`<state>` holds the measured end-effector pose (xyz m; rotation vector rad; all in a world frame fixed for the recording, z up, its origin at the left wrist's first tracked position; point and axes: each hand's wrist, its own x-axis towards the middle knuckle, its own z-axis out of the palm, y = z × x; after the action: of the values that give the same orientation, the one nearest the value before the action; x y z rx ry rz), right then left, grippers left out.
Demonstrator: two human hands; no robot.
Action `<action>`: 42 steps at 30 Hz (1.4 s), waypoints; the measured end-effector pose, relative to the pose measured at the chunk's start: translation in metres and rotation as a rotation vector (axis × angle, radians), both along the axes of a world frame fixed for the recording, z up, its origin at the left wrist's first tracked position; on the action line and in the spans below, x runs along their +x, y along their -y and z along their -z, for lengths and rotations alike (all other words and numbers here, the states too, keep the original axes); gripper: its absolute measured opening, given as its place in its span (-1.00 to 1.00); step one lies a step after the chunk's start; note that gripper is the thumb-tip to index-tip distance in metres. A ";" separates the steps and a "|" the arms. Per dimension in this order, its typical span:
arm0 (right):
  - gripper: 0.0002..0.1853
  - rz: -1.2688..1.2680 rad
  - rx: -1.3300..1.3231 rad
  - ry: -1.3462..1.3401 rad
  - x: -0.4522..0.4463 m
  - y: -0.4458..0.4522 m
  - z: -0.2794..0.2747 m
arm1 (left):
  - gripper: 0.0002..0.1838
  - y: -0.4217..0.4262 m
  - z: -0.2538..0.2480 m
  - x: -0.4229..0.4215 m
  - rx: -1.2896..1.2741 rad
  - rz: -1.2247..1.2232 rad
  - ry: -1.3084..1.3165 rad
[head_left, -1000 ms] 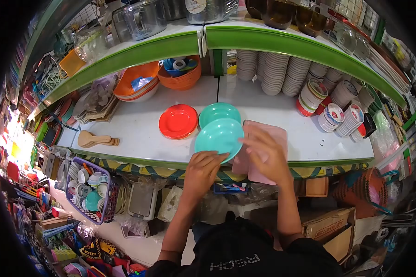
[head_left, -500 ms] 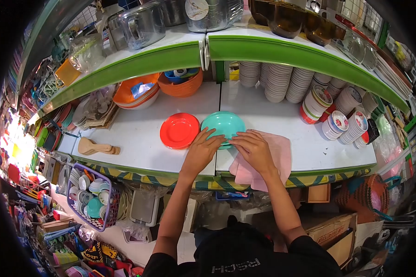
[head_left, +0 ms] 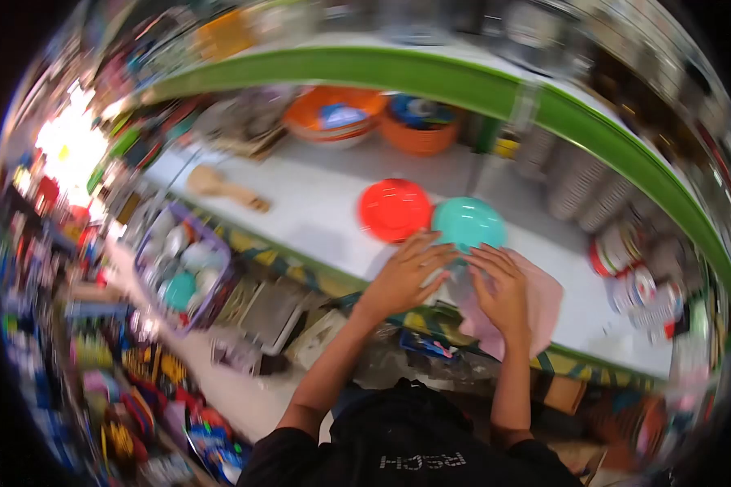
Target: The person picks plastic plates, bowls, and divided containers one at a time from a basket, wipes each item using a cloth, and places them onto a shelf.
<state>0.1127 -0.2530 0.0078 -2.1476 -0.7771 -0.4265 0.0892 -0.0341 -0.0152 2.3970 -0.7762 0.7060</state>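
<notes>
A teal plate lies on the white shelf, just right of a red plate. My left hand is at the near left edge of the teal plate, fingers spread and holding nothing. At the plate's near right edge is my right hand, its fingers apart and also without anything in them. Under and beside my right hand a pink cloth hangs over the shelf's front edge. The whole view is smeared by motion.
Wooden spatulas lie on the shelf's left part. Orange bowls stand at the back, stacked cups at the right. A purple basket of dishes is below left. A green-edged upper shelf overhangs.
The view has swung left and tilted. The upper teal plate has come down onto the lower one, and my hands have spread slightly at its near edge.
</notes>
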 end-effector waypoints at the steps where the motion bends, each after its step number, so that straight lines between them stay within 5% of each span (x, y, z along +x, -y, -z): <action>1: -0.77 -0.041 0.024 -0.037 -0.007 -0.012 -0.006 | -0.60 -0.009 -0.005 -0.017 -0.050 -0.038 -0.013; 9: -0.78 -0.546 0.089 -0.327 -0.066 -0.161 -0.003 | -0.63 -0.102 0.002 -0.176 -0.455 -0.527 -0.160; 16: -0.73 -0.929 -0.037 -0.504 -0.123 -0.307 0.052 | -0.65 -0.193 0.051 -0.279 -0.642 -1.003 -0.174; 23: -0.65 -0.980 -0.085 -0.419 -0.168 -0.463 0.073 | -0.63 -0.317 0.066 -0.318 -0.735 -1.275 -0.157; 27: -0.59 -0.951 -0.096 -0.376 -0.181 -0.563 0.094 | -0.45 -0.396 0.096 -0.317 -0.698 -1.400 -0.186; 32: -0.37 -0.906 -0.271 -0.228 -0.187 -0.657 0.140 | -0.26 -0.469 0.144 -0.306 -0.769 -1.427 -0.274; 34: -0.21 -0.890 -0.370 -0.201 -0.188 -0.678 0.153 | -0.25 -0.484 0.145 -0.304 -0.801 -1.369 -0.337; 42: -0.08 -0.892 -0.427 -0.359 -0.177 -0.681 0.155 | -0.33 -0.486 0.143 -0.303 -0.764 -1.287 -0.350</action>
<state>-0.0647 0.4283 -0.1475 -1.8955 -1.5762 0.6163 -0.2139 0.4516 -0.1586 1.9209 1.1209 0.7572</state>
